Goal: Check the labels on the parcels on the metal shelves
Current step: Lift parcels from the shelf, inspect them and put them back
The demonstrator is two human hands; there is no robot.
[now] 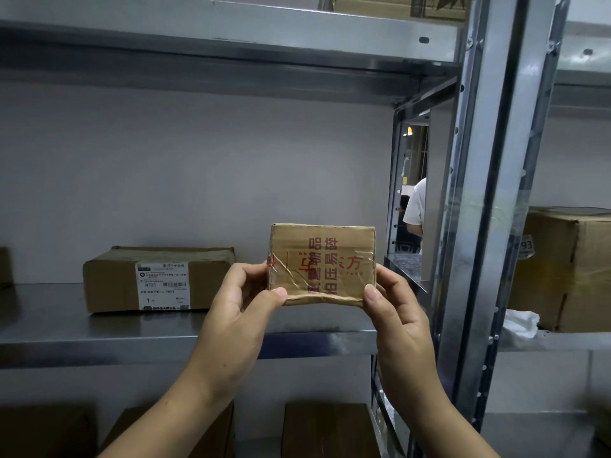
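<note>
I hold a small brown cardboard parcel (322, 263) up in front of the metal shelf (99, 342). Its facing side carries red printed characters under clear tape; no white label shows on it. My left hand (243, 300) grips its left edge, thumb on the lower front. My right hand (395, 312) grips the right edge, thumb at the lower right corner. A flat brown parcel (112, 285) with a white shipping label (163, 285) reading N705 lies on the shelf to the left.
Steel uprights (472, 193) stand right of the parcel. A large box (568, 269) and white crumpled plastic (519, 322) sit on the neighbouring shelf. More boxes (327, 431) are on the shelf below. A person in white (416, 206) stands beyond the gap.
</note>
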